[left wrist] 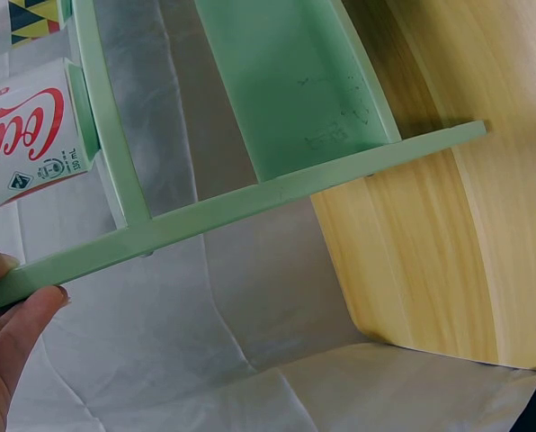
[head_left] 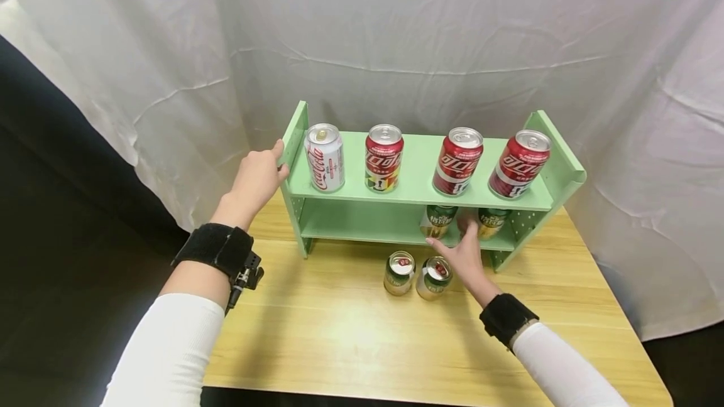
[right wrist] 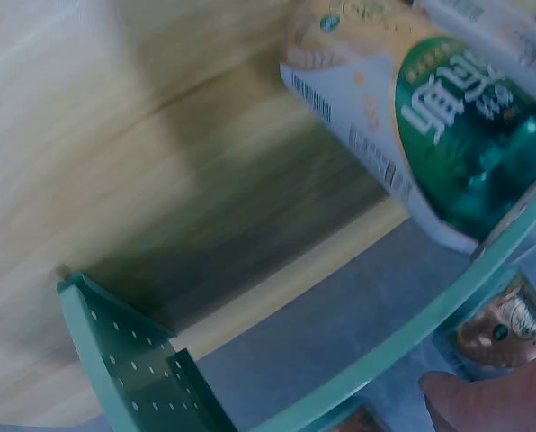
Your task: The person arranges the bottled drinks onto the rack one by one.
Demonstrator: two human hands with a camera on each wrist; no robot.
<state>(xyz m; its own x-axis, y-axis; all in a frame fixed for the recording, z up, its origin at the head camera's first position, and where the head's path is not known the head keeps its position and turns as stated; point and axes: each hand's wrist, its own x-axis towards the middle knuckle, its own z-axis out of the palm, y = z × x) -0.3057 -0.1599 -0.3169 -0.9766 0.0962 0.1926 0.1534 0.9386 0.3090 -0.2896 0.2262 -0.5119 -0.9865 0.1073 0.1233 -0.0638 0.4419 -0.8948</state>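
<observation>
In the head view, my left hand [head_left: 257,178] grips the upper left side panel [head_left: 295,134] of a light green two-tier shelf, thumb and fingers on opposite faces of its edge. My right hand [head_left: 466,256] reaches into the lower tier with thumb and fingers spread, beside a green-and-gold can [head_left: 437,223]. A second such can [head_left: 491,223] stands to the right of the fingers. In the right wrist view, the thumb [right wrist: 493,396] lies close to the can [right wrist: 506,328]; the other fingertips are hidden under the upper board.
On the top tier stand a white Coca-Cola can [head_left: 325,159] and several red cola cans [head_left: 384,159]. Two more green-and-gold cans, a left one [head_left: 399,275] and a right one [head_left: 433,280], stand on the wooden table [head_left: 351,344] before the shelf. A pale curtain [head_left: 424,30] hangs behind.
</observation>
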